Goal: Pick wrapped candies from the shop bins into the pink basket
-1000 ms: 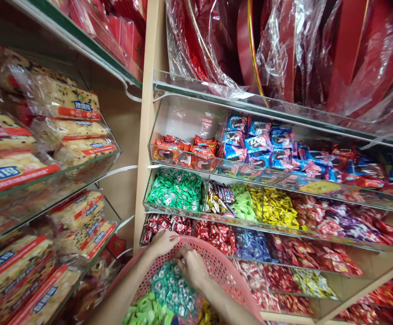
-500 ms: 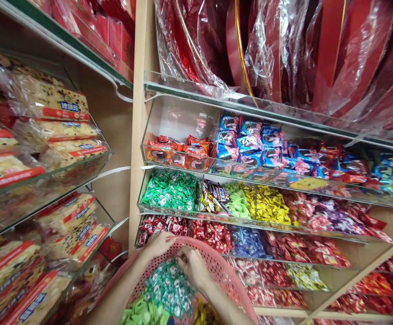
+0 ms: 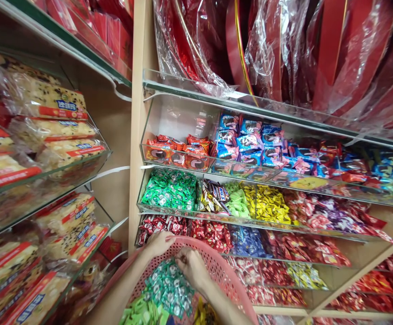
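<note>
A pink perforated plastic basket (image 3: 228, 271) is in front of me at the bottom of the head view. My left hand (image 3: 160, 243) grips its far rim at the left. Inside, over the far part of the basket, my right hand (image 3: 190, 262) is closed with its fingers curled down. What those fingers hold, if anything, is hidden. Beside it lies a heap of teal-wrapped candies (image 3: 169, 286). Light green packets (image 3: 142, 311) fill the near left of the basket, and yellow-wrapped candies (image 3: 205, 311) show partly under my right forearm.
Glass-fronted shelves ahead carry green candies (image 3: 169, 189), yellow candies (image 3: 270, 203), blue packets (image 3: 250, 243) and red ones (image 3: 211, 232). Packaged cakes (image 3: 64, 101) are stacked on shelves at the left. A wooden post (image 3: 137, 135) divides the two units. Red plastic-wrapped items (image 3: 277, 49) stand above.
Both hands and the basket keep their places. The view has shifted very slightly, moving the left shelves a little to the left.
</note>
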